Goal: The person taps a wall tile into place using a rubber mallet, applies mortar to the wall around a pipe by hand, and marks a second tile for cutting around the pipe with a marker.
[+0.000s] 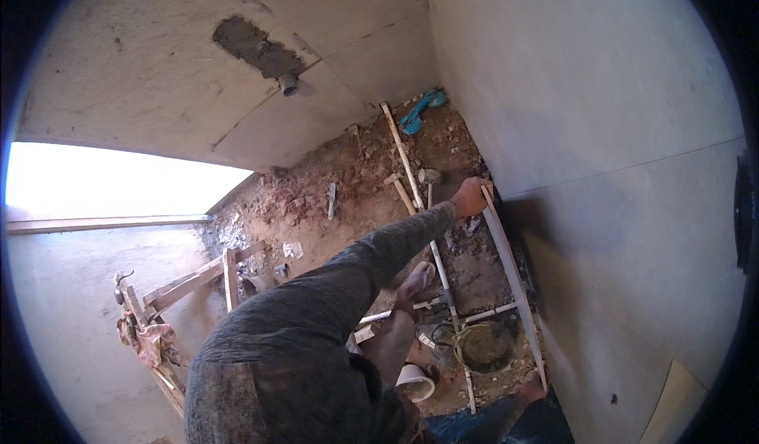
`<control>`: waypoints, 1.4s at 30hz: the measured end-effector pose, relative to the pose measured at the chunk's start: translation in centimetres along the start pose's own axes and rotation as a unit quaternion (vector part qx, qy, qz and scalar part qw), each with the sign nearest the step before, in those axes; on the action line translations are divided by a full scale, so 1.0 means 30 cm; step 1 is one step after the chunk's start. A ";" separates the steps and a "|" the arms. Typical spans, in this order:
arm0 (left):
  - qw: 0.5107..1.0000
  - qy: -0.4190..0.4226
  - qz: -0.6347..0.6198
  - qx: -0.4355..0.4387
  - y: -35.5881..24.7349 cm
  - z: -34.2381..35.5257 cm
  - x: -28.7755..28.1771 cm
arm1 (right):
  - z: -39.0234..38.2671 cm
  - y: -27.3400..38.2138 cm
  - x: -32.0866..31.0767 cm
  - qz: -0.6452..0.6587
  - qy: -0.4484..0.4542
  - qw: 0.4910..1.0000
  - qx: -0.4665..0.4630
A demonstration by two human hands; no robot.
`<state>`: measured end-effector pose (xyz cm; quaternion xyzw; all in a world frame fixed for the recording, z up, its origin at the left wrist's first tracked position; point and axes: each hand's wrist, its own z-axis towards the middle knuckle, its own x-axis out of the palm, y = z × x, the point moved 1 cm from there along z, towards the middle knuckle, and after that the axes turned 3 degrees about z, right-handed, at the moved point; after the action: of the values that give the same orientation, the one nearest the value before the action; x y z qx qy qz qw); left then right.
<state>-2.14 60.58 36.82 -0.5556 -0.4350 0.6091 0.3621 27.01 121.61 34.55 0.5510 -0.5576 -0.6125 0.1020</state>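
Observation:
A long, narrow straightedge [512, 274], pale and flat, runs along the foot of the right-hand wall [624, 238]. My left hand [472, 196] is closed around its far end, with the arm in a dark grey sleeve stretched across the view. Near the lower edge my right hand [531, 389] grips the straightedge's near end; its fingers are partly hidden. Just left of the straightedge stands a round bucket [485, 347] with greyish-brown contents. A mallet [429, 177] and a hammer [401, 191] lie close to my left hand.
Pale pipes [403, 151] cross the rough dirt floor. A turquoise tool [423, 112] lies in the far corner. Beside my foot [417, 280] are a white bucket [415, 382] and rubble. A wooden frame [190, 282] stands at left; a pipe stub [288, 85] juts from the far wall.

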 end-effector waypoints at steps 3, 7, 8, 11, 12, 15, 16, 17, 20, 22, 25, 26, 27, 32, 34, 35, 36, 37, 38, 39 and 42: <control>0.999 0.032 0.016 -0.012 -0.118 -0.037 -0.079 | -0.050 0.056 -0.057 0.023 0.008 1.000 0.006; 0.994 0.073 0.045 -0.062 -0.242 -0.164 -0.299 | -0.129 0.164 -0.115 0.074 0.038 0.997 -0.001; 0.997 0.053 0.050 -0.032 -0.226 -0.205 -0.349 | -0.141 0.201 -0.123 0.089 0.048 0.995 -0.009; 0.998 -0.004 -0.035 -0.056 -0.279 -0.340 -0.491 | -0.195 0.276 -0.161 0.154 0.082 0.984 -0.025; 0.996 -0.004 -0.076 -0.053 -0.236 -0.402 -0.554 | -0.202 0.303 -0.171 0.223 0.113 0.968 -0.020; 0.990 -0.105 0.050 -0.078 -0.073 -0.635 -0.745 | -0.355 0.688 -0.128 0.014 0.124 0.968 -0.216; 0.977 -0.014 0.140 -0.160 -0.331 -0.587 -0.817 | -0.443 0.808 -0.165 -0.150 0.143 0.917 -0.340; 0.982 -0.048 0.138 -0.116 -0.386 -0.648 -0.891 | -0.483 0.921 -0.095 0.031 0.190 0.974 -0.117; 0.979 -0.133 0.076 -0.135 -0.432 -0.861 -1.061 | -0.503 0.988 -0.049 0.058 0.207 0.975 -0.049; 0.982 -0.123 0.040 -0.134 -0.481 -0.939 -1.149 | -0.549 1.044 -0.019 -0.008 0.229 0.968 -0.101; 0.975 -0.159 0.010 -0.152 -0.533 -1.068 -1.251 | -0.619 1.092 0.063 0.057 0.262 0.960 -0.085; 0.963 -0.189 0.026 -0.191 -0.495 -1.160 -1.314 | -0.653 1.131 0.104 0.165 0.272 0.948 -0.031; 0.948 -0.219 0.040 -0.229 -0.455 -1.245 -1.354 | -0.664 1.146 0.119 0.185 0.279 0.941 -0.041; 0.938 -0.223 0.079 -0.255 -0.581 -1.312 -1.417 | -0.724 1.203 0.215 0.092 0.327 0.931 -0.133; 0.938 -0.208 0.121 -0.248 -0.565 -1.363 -1.455 | -0.737 1.231 0.236 0.046 0.343 0.927 -0.147; 0.938 -0.212 0.104 -0.252 -0.567 -1.395 -1.470 | -0.741 1.227 0.239 -0.005 0.353 0.917 -0.184; 0.939 -0.217 0.085 -0.253 -0.578 -1.412 -1.473 | -0.743 1.234 0.242 -0.056 0.359 0.904 -0.224; 0.939 -0.222 0.066 -0.253 -0.586 -1.425 -1.471 | -0.749 1.240 0.242 -0.031 0.362 0.912 -0.190; 0.933 -0.216 0.113 -0.266 -0.596 -1.435 -1.463 | -0.761 1.247 0.245 -0.005 0.364 0.918 -0.155; 0.931 -0.223 0.091 -0.274 -0.596 -1.452 -1.462 | -0.757 1.255 0.252 -0.006 0.366 0.919 -0.149; 0.928 -0.237 0.067 -0.281 -0.615 -1.477 -1.449 | -0.766 1.297 0.251 -0.063 0.369 0.907 -0.193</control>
<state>46.25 32.68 69.56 -0.5017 -0.6233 0.5987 0.0362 23.27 89.02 66.53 0.7413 -0.3149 -0.4665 0.3656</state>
